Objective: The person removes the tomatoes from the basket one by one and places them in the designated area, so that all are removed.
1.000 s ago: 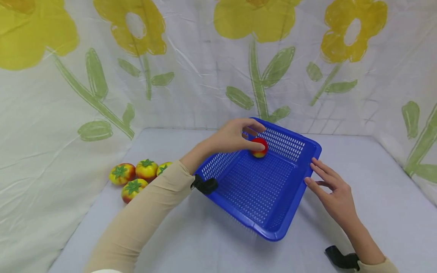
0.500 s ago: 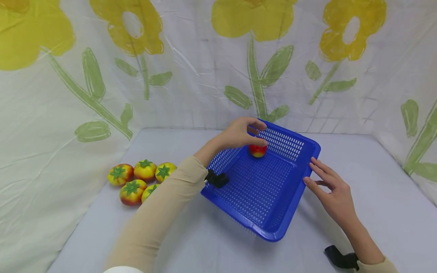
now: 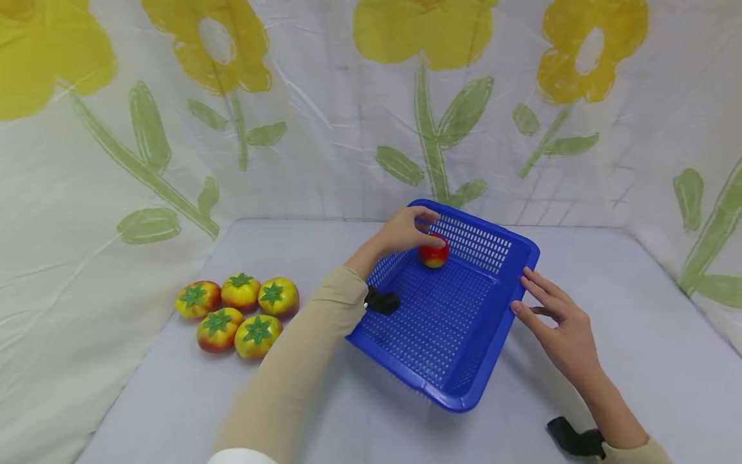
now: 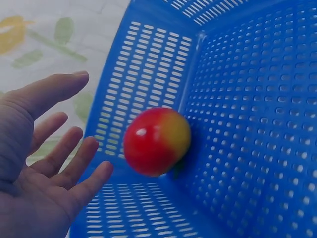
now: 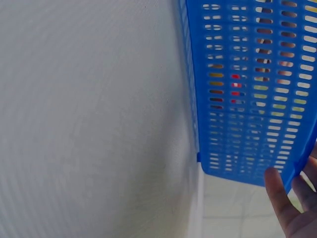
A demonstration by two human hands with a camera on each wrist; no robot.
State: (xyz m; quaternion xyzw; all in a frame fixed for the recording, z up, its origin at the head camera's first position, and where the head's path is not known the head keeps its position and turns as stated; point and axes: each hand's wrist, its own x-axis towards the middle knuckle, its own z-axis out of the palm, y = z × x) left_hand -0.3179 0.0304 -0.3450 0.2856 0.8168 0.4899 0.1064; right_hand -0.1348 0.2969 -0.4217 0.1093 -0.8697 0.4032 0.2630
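Observation:
A blue plastic basket with slotted walls stands on the table, turned at an angle. In its far left corner lies one red-and-yellow toy fruit. My left hand hovers over that corner, its thumb overlapping the fruit in the head view. In the left wrist view this left hand has its fingers spread, with a gap between them and the fruit. My right hand pinches the basket's right rim. In the right wrist view its thumb lies against the slotted outer wall, the other fingers beyond the rim.
Several more toy fruits with green star-shaped leaf tops sit grouped on the table, left of the basket. A white cloth painted with yellow flowers hangs behind. Black wrist devices are strapped at both wrists.
The left forearm has swung to the right, uncovering more of the grouped fruits. The left hand still hovers by the fruit in the basket. The right hand keeps its place on the rim.

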